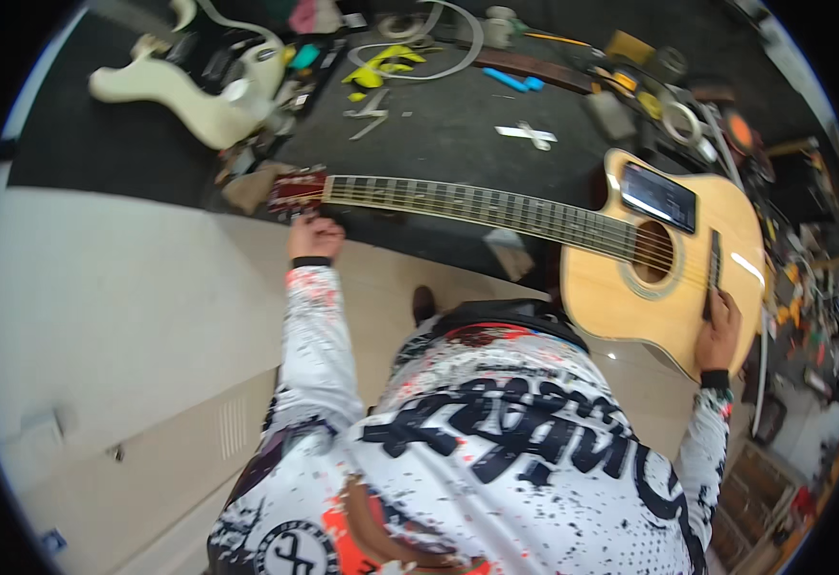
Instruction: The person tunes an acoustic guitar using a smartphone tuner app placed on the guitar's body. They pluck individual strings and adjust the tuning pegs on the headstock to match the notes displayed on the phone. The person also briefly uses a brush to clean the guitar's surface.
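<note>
Has the acoustic guitar [645, 311] lying face up along the near edge of the counter [419, 125], body overhanging that edge at the right, long axis running left to right, neck [477, 213] toward the left. Finds the tuning pegs [296, 214] just ahead of the left hand [316, 240], clearly the nearer one; curls the left fingers there, but cannot tell whether clenched on a peg. Lays the right hand [720, 331] beside the bridge [715, 259], fingers extended; cannot tell whether grasping the rim. Carries a phone [659, 196] on the guitar, screen unreadable. Wears a white shirt [496, 517] with bold dark lettering [525, 412] and a round badge [295, 561].
</note>
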`<act>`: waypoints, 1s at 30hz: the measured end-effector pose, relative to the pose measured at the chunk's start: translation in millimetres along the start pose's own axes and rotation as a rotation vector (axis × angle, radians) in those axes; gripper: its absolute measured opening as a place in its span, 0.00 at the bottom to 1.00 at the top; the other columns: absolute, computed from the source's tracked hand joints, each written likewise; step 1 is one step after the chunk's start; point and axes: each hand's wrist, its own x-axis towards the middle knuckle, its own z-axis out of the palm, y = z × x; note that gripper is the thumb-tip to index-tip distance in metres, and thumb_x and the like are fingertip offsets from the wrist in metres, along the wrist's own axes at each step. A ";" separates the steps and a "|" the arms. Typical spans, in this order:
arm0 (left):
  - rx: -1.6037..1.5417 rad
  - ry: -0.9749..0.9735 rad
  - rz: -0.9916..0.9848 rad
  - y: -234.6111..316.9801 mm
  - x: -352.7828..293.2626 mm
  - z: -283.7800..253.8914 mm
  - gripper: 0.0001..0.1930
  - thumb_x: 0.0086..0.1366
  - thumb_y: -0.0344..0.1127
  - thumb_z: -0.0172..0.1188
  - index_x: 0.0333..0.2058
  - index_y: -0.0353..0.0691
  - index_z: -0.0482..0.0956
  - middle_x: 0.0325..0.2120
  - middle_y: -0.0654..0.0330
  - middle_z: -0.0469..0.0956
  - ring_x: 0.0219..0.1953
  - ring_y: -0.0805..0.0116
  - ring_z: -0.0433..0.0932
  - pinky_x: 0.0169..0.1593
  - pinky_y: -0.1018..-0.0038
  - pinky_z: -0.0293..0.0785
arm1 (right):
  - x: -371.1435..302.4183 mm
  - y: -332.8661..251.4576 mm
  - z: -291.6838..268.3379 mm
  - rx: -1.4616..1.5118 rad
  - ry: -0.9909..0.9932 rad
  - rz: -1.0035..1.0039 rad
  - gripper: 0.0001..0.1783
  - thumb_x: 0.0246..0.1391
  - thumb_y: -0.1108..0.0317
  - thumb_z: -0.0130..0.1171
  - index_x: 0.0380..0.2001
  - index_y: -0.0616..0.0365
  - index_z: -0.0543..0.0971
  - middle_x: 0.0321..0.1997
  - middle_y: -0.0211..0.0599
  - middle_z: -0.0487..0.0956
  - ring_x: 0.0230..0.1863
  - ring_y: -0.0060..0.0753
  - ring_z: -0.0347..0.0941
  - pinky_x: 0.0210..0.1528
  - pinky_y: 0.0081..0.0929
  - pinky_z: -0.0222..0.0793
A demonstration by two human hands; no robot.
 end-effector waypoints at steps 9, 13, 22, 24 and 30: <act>0.883 0.270 0.483 28.6 30.1 -58.2 0.28 0.69 0.65 0.48 0.43 0.43 0.76 0.32 0.63 0.76 0.30 0.72 0.73 0.31 0.73 0.66 | 14.3 -16.0 -0.3 0.019 0.145 -0.083 0.27 0.43 0.83 0.56 0.49 0.51 0.83 0.52 0.44 0.77 0.53 0.48 0.73 0.56 0.38 0.71; 1.344 0.283 0.828 37.3 33.0 -63.9 0.35 0.70 0.64 0.47 0.41 0.29 0.80 0.27 0.55 0.80 0.25 0.67 0.77 0.31 0.72 0.73 | 8.5 -16.6 -3.4 0.030 0.227 -0.017 0.19 0.47 0.81 0.59 0.43 0.53 0.84 0.48 0.41 0.79 0.51 0.48 0.74 0.52 0.38 0.72; 1.314 0.267 0.760 34.3 26.2 -62.7 0.35 0.70 0.64 0.47 0.49 0.31 0.78 0.28 0.57 0.78 0.25 0.71 0.74 0.32 0.75 0.70 | 10.6 -19.3 1.0 0.085 0.211 0.039 0.19 0.50 0.82 0.57 0.45 0.54 0.83 0.49 0.41 0.78 0.52 0.48 0.73 0.54 0.37 0.71; 1.311 0.271 0.723 36.8 26.3 -63.4 0.35 0.70 0.64 0.47 0.49 0.31 0.78 0.28 0.58 0.77 0.25 0.71 0.74 0.32 0.75 0.70 | 13.2 -20.0 1.8 0.086 0.204 0.044 0.20 0.50 0.82 0.57 0.46 0.54 0.83 0.50 0.42 0.78 0.52 0.47 0.72 0.54 0.37 0.71; 1.332 0.280 0.650 47.2 27.8 -69.8 0.34 0.70 0.64 0.48 0.49 0.32 0.77 0.27 0.59 0.77 0.24 0.72 0.72 0.30 0.75 0.68 | 19.2 -25.8 -1.1 0.002 0.148 0.017 0.22 0.47 0.82 0.57 0.46 0.53 0.83 0.51 0.41 0.77 0.53 0.47 0.71 0.54 0.37 0.71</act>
